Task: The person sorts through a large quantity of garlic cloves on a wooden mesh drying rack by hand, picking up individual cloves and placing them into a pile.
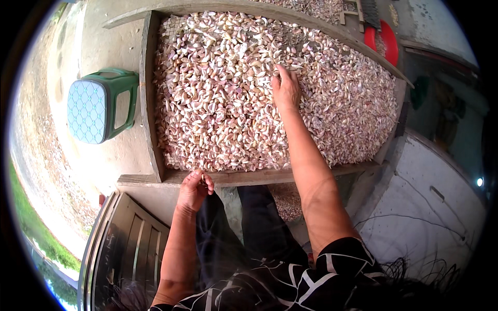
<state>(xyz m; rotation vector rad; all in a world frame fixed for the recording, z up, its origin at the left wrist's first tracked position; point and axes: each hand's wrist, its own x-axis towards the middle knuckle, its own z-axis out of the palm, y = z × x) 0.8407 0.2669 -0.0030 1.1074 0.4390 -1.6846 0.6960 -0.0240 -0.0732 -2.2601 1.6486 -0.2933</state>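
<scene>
A wooden-framed mesh tray [151, 98] is spread with loose garlic cloves [223, 93], white to pale purple. My right hand [287, 90] is over the middle of the cloves, fingers bent and thumb close to the forefinger. A small dark gap or piece shows between the fingertips, too small to name. At the tray's near edge, my left hand [193, 193] is just in front of the wooden rail, palm turned up. Its fingers curl round something small that I cannot make out.
Left of the tray stands a green plastic stool [122, 103] with a pale blue quilted top. A red basin [390, 44] sits at the far right, with more cloves beyond the far rail. A dark panelled door [137, 238] is at lower left, a white panel [415, 197] at right.
</scene>
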